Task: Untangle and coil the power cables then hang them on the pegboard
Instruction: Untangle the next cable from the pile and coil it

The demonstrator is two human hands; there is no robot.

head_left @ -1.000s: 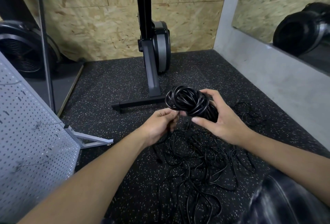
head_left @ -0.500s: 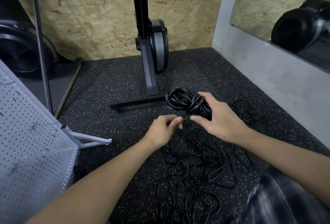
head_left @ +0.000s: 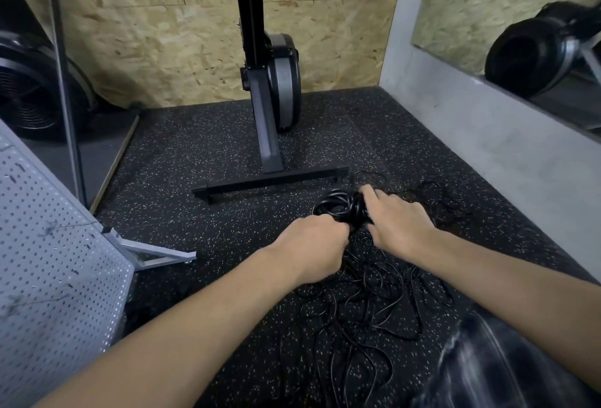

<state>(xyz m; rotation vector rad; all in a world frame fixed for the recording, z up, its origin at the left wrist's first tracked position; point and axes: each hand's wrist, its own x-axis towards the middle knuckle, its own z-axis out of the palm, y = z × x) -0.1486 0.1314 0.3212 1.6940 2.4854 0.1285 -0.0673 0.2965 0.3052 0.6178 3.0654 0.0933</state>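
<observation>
Cloth, dark and blurred, fills the near right corner. Beside it, a loose cable tangle sprawls in black loops over the speckled rubber floor, running from the bottom edge up under both wrists. Just beyond the tangle, low over the floor, the coil sits between the hands. The left hand is closed into a fist on the coil's near edge, fingers tucked under and hidden. The right hand curls over the coil's right side and grips the bundled turns. More thin strands trail to the right of the right hand, towards the grey wall.

At the left edge the white pegboard leans on its stand, whose metal foot juts out onto the floor; bare floor lies between that foot and the hands. Just past the coil runs the base bar of a black exercise machine, its upright standing against the chipboard wall. Open floor flanks the machine on both sides.
</observation>
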